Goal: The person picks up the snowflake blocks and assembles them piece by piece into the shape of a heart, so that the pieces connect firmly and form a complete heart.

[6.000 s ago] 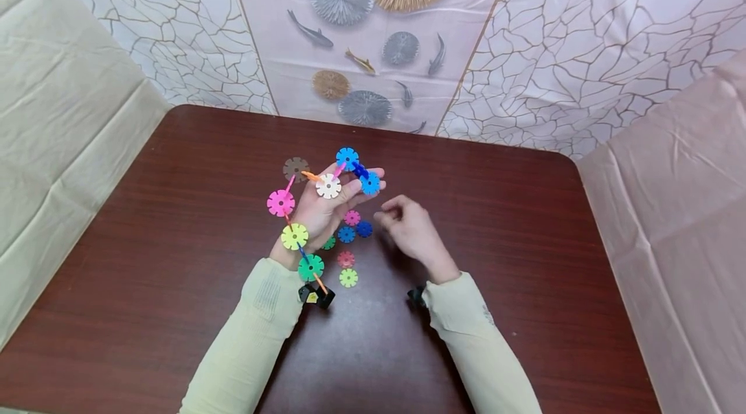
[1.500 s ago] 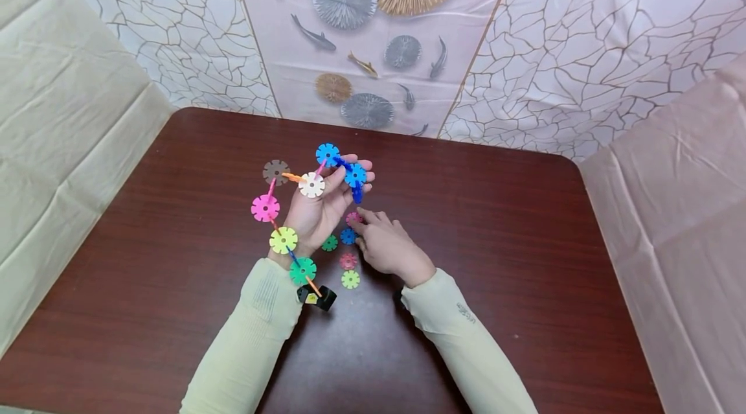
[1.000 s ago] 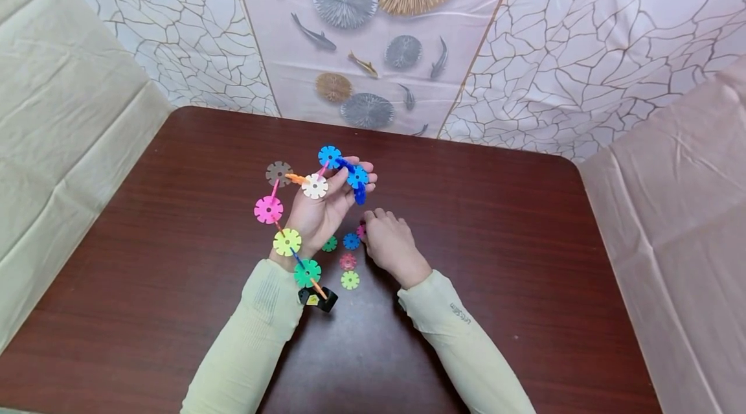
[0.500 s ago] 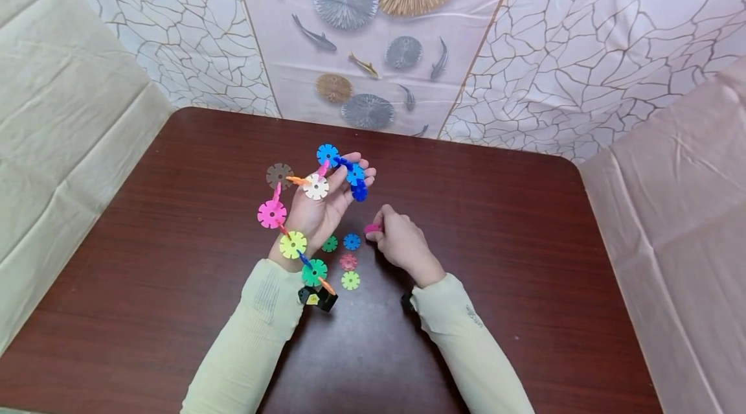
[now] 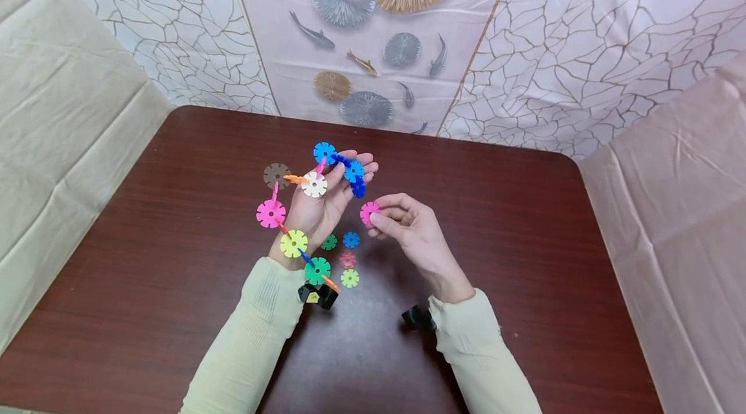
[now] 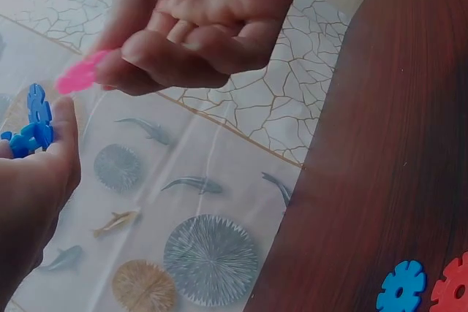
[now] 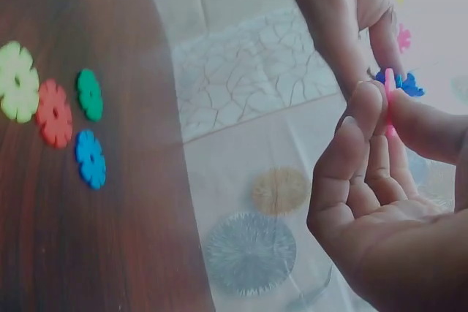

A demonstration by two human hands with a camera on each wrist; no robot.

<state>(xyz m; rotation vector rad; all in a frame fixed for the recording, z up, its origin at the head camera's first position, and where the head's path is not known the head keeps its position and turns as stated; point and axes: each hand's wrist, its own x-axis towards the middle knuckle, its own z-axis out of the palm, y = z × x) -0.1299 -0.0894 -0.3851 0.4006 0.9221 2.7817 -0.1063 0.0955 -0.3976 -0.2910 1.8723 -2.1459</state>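
Pink disc lifted off the table, now beside the chain's blue end.

Your right hand (image 5: 410,229) pinches the small pink notched plastic disc (image 5: 368,213), raised since a moment ago; your left hand (image 5: 326,203) grips the multicoloured chain of linked discs (image 5: 315,184), so joining looks near.

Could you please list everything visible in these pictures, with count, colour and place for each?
chain of discs: one; blue, white, brown, pink, yellow and green discs joined edgewise, held in the left hand above the table.
pink disc: one, pink, pinched in the right hand beside the chain's dark blue end.
loose discs: four on the table under the hands; blue, green, red, light green.
table: one, dark red-brown wood.
backdrop: pale sheet printed with cracks, fish and round fans, behind the table.
left hand: palm up, fingers curled round the chain.
right hand: thumb and fingers pinching the pink disc.
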